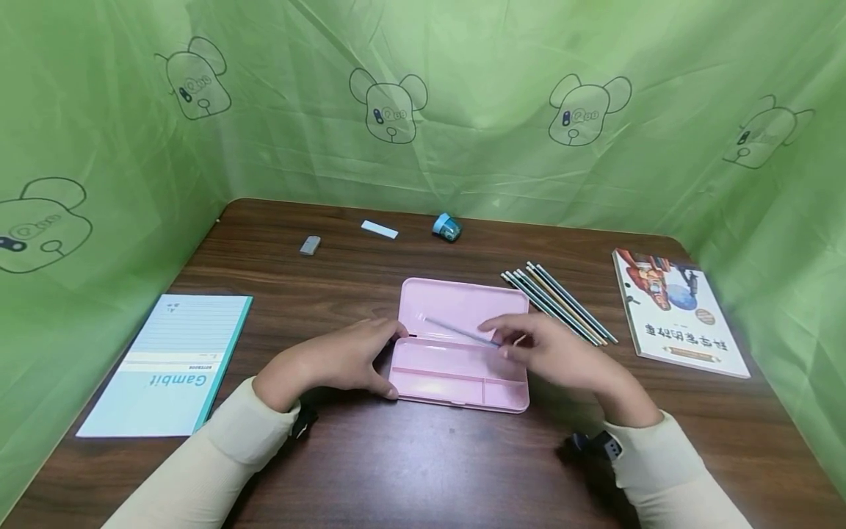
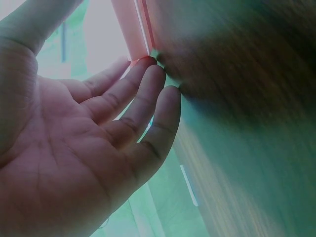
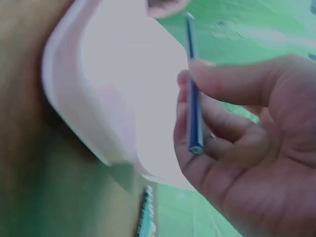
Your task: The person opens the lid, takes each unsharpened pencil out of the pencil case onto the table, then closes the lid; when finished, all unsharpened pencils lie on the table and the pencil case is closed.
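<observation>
A pink pencil case (image 1: 436, 386) lies open on the table, its lid laid back on the far side and its base divided into compartments. My right hand (image 1: 558, 356) pinches a pencil (image 1: 459, 330) between thumb and fingers, over the case. In the right wrist view the pencil (image 3: 194, 118) looks dark blue, and one end shows beyond the fingers. At the case's left side is my left hand (image 1: 340, 360), thumb by the near corner and fingertips by the hinge. The left wrist view shows its fingers (image 2: 148, 96) extended, tips against the pink edge.
Several pencils (image 1: 558, 305) lie side by side right of the case. Farther right is a book (image 1: 681, 312); a notebook (image 1: 165, 364) lies at the left. Toward the back are a grey eraser (image 1: 310, 245), a white strip (image 1: 380, 229) and a small blue container (image 1: 447, 227).
</observation>
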A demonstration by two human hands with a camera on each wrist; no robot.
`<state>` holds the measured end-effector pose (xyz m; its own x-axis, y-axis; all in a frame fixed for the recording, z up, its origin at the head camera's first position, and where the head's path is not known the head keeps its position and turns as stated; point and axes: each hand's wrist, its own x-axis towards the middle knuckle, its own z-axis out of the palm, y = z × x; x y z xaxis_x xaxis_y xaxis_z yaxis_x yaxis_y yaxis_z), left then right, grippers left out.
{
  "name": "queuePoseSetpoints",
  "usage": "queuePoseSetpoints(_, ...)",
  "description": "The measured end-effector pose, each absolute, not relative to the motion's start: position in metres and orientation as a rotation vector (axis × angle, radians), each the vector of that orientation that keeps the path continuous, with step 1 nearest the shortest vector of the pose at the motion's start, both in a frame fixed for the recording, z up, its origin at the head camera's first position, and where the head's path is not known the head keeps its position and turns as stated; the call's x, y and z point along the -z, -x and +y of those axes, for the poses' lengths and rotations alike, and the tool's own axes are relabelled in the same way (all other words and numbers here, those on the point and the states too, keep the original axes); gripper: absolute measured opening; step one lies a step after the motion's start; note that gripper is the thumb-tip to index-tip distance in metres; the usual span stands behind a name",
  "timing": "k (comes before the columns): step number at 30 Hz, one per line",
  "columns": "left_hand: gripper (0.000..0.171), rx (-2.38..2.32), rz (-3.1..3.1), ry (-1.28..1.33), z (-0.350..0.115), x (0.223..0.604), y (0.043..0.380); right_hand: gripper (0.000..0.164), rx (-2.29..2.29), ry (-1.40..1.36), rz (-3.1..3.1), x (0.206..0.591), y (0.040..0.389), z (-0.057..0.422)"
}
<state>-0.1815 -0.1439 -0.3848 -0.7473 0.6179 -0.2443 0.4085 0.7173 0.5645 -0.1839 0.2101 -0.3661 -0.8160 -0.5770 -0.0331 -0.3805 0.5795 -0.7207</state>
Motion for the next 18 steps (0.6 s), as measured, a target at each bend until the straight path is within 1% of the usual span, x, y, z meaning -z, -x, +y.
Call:
queuePoseSetpoints(4, 0.078, -0.681, 2.501, -0.779, -0.144, 0.384, 0.181, 0.038, 1.269, 0.561, 2.682, 0.354, 0.194, 0.229)
queuePoseSetpoints(8, 0.078, -0.69, 2.495, -0.776, -0.145, 0.384, 0.181, 0.038, 1.332, 0.312, 2.807, 0.353, 0.207, 0.253)
queuePoseSetpoints(13, 0.078, -0.692, 2.493, -0.782, -0.146, 0.384, 0.18, 0.037, 1.234, 0.103, 2.864, 0.368, 0.221, 0.282)
queuePoseSetpoints(18, 0.078, -0.693, 2.491, -0.784, -0.145, 0.384, 0.18, 0.035, 1.123, 0.029, 2.878, 0.387, 0.23, 0.301)
